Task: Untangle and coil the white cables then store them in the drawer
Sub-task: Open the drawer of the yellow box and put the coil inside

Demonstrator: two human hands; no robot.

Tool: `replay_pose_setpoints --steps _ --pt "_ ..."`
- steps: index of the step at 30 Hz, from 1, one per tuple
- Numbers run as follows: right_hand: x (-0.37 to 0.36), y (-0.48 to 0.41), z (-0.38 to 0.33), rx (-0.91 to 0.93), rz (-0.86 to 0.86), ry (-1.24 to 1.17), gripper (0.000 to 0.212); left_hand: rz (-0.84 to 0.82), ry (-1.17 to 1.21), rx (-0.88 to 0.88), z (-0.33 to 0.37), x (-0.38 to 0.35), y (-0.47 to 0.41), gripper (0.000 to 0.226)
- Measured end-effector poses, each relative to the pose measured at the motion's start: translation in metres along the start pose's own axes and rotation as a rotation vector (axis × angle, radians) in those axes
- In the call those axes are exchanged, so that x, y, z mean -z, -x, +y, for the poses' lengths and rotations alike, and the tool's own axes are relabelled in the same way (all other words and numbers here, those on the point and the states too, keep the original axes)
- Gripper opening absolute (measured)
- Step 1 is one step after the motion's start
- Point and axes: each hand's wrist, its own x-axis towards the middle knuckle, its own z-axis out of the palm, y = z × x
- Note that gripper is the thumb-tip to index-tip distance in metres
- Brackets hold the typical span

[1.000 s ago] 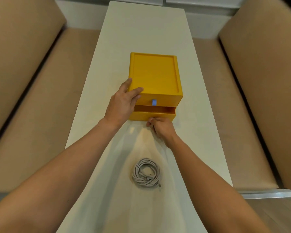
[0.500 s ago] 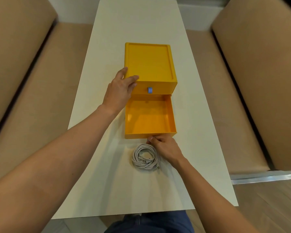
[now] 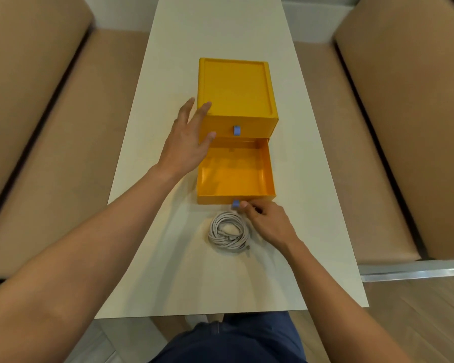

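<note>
A yellow two-drawer box (image 3: 236, 87) stands mid-table. Its lower drawer (image 3: 236, 197) is pulled fully out and holds nothing, and a blue pull tab (image 3: 236, 203) shows on its front. My left hand (image 3: 189, 142) lies with straight, spread fingers against the box's left front corner. My right hand (image 3: 269, 224) sits just in front of the drawer with loosely curled fingers. One fingertip is beside the tab, and the hand holds nothing. The coiled white cable (image 3: 228, 233) lies on the table right below the drawer front, next to my right hand.
The long white table (image 3: 220, 27) runs away from me between two tan sofas (image 3: 37, 127), with its near edge close to my lap. The upper drawer is shut, with its blue tab (image 3: 237, 130) showing.
The lower drawer went from barely open to fully pulled out. My right hand has since come off its tab, and my left hand's fingers have straightened on the box corner.
</note>
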Motion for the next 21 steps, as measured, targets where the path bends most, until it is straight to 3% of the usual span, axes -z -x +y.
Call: replay_pose_setpoints --steps 2,6,11,15,18,21 --pt "0.002 0.009 0.004 0.053 0.077 0.013 0.023 0.115 0.089 0.066 -0.001 0.001 0.028 0.057" --pt "-0.004 0.023 0.017 -0.016 0.096 0.014 0.051 0.269 0.231 0.306 0.003 -0.001 0.1 0.031" --pt "-0.015 0.035 0.018 -0.104 0.022 0.018 0.062 0.07 0.373 0.504 -0.005 -0.029 0.161 0.009" --pt "-0.021 0.038 0.014 -0.157 0.0 -0.004 0.067 -0.17 0.44 0.584 0.0 -0.05 0.169 0.036" --pt "-0.027 0.041 0.009 -0.139 -0.002 -0.019 0.051 -0.227 0.435 0.551 0.006 -0.058 0.167 0.051" --pt "-0.034 0.042 0.006 -0.096 0.038 -0.004 0.028 -0.23 0.444 0.512 0.012 -0.06 0.166 0.033"
